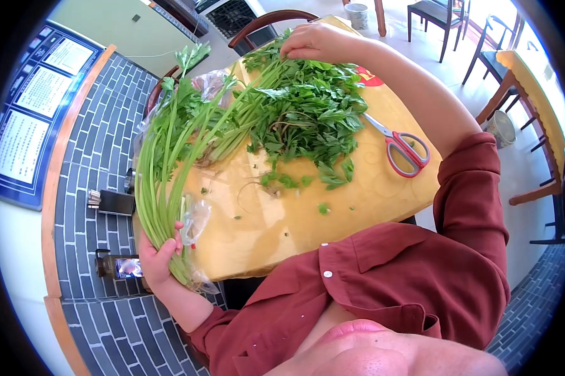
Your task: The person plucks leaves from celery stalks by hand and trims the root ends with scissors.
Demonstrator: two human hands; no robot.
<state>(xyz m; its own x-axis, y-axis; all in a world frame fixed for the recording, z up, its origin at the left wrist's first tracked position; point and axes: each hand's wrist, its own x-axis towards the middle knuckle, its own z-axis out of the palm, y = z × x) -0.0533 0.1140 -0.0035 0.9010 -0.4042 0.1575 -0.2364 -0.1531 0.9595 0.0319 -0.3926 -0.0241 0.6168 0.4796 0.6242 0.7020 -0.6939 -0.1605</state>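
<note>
My left hand (159,257) is wrapped round the lower ends of a bunch of long green celery stalks (157,188), whose leafy tops reach up and away. At the far side of the table, my right hand (317,44) pinches at the upper part of the celery pile, its fingertips closed on a thin celery stalk. Under and beside it lies a heap of leafy celery (313,119), with pale root ends near the middle of the table. Red-handled scissors (408,153) lie to the right of the heap, blades partly apart. Clear plastic (198,222) sits by the left-hand bunch.
The yellow wooden table (251,241) carries scattered leaf scraps (324,208). Along the brick wall stand a dark holder with sticks (116,202) and a phone (129,267). Chairs (442,19) and a bucket (500,128) stand to the right.
</note>
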